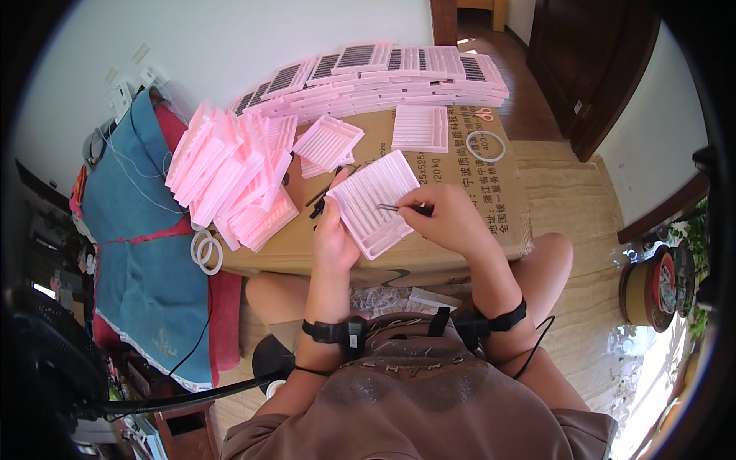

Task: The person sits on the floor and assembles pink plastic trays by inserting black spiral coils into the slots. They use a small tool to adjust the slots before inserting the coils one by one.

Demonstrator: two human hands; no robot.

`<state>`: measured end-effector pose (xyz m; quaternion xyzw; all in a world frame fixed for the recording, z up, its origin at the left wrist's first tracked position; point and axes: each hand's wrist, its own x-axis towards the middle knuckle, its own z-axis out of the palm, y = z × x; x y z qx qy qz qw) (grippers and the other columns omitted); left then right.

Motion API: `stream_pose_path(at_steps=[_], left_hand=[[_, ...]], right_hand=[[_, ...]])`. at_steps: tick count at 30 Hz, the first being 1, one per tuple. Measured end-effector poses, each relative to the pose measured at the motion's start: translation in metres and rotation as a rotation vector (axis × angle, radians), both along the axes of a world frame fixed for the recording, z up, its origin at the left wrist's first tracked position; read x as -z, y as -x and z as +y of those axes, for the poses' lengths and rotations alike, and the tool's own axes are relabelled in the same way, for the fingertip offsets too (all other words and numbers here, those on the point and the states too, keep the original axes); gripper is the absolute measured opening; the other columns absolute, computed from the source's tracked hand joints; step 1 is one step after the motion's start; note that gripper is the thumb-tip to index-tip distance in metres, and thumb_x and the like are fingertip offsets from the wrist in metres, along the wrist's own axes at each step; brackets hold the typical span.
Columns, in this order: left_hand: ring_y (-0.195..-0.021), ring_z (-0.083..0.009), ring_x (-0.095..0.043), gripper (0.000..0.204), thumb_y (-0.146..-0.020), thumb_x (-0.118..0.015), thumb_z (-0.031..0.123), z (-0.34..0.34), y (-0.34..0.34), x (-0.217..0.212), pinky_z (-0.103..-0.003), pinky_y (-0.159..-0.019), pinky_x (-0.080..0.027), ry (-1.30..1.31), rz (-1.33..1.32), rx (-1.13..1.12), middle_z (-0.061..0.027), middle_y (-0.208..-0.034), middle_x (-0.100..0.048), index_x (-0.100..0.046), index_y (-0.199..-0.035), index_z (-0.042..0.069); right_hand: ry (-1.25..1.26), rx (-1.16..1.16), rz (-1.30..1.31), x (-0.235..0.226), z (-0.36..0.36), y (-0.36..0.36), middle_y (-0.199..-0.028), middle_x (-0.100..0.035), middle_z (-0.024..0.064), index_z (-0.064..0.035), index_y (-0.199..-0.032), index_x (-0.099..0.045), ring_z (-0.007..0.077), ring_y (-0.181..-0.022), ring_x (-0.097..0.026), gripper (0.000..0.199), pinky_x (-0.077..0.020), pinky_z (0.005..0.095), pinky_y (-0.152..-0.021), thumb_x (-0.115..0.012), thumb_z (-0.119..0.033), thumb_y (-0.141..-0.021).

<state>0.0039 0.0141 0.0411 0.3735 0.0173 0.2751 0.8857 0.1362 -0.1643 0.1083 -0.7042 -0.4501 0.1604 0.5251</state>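
Note:
My left hand [334, 236] holds a pale pink grooved tray [366, 186] tilted over the cardboard box, thumb along its near left edge. In my right hand [445, 218] is a pair of dark tweezers [389, 207], pinched between thumb and fingers. Their tips are over the grooves near the tray's middle; whether they grip anything is too small to tell. Some thin black strips [317, 204] lie on the box just left of the held tray, partly hidden by it and my left hand.
The cardboard box [475, 199] serves as work surface. Leaning pink trays [230, 165] pile at left, with a few trays [331, 140] beside them. Trays with dark strips [360, 57] are stacked along the back. A grooved tray [420, 130], white ring [486, 158] and scissors [483, 116] lie at right.

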Motion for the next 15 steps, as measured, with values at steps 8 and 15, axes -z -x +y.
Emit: stream_pose_path(at_steps=[8,15], left_hand=[[-0.140,-0.0302,-0.050,0.072,-0.107,-0.053,0.046,-0.014,-0.004,-0.004,-0.048,-0.117,-0.043,-0.099,0.000,0.030,-0.0165,-0.154,-0.047,-0.028,-0.160,0.006],[-0.143,-0.0301,-0.047,0.070,-0.108,-0.049,0.046,-0.018,-0.004,-0.007,-0.049,-0.119,-0.041,-0.133,-0.003,0.018,-0.0160,-0.158,-0.043,-0.026,-0.161,0.007]], right_hand=[[-0.116,0.258,-0.396,0.003,0.034,0.017,-0.082,-0.072,0.0089,-0.0110,-0.086,-0.077,0.0319,-0.071,-0.071,0.009,-0.0567,0.0423,-0.064,-0.071,-0.018,-0.086],[-0.172,0.310,-0.448,0.002,0.033,0.023,-0.079,-0.071,0.0077,-0.0107,-0.084,-0.075,0.0307,-0.068,-0.070,0.007,-0.0566,0.0425,-0.062,-0.071,-0.017,-0.085]])
